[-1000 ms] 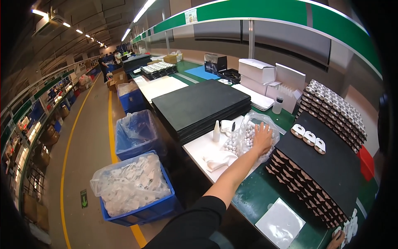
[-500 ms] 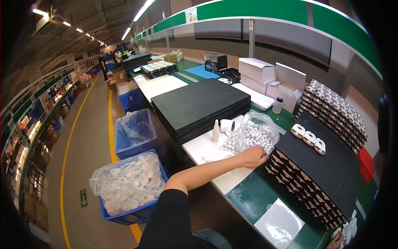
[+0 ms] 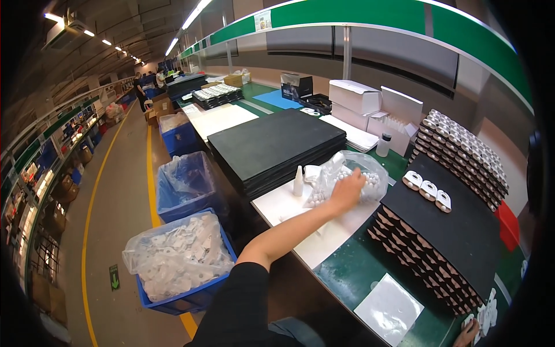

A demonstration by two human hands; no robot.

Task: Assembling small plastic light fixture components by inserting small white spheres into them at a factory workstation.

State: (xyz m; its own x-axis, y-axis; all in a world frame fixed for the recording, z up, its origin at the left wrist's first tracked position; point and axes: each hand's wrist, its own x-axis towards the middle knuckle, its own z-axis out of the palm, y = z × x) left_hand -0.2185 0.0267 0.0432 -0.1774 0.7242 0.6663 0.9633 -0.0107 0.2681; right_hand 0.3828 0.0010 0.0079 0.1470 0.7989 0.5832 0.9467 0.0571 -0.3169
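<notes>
My left hand [image 3: 348,192] is over the mouth of a clear plastic bag [image 3: 378,174] full of small white balls [image 3: 344,173]. Its fingers stretch toward the balls, partly blurred, with nothing visible in them. At the lower right edge, my right hand [image 3: 467,334] closes on a small white plastic part [image 3: 469,320], beside a heap of similar white parts [image 3: 488,315]. Between the hands stands a stack of black trays [image 3: 428,254] with pinkish pieces showing along its side. Three white parts with round holes [image 3: 428,191] lie in a row on its black top.
A white dropper bottle [image 3: 298,181] stands left of the bag, before stacked black sheets [image 3: 277,144]. Filled trays [image 3: 462,153] rise at the far right, near a red bin [image 3: 508,226]. A clear plastic sleeve [image 3: 388,309] lies on the green bench. Blue crates [image 3: 185,306] line the aisle.
My left hand has moved from the bag's near right edge up and left, over the balls. My right hand stays by the white parts at the lower right.
</notes>
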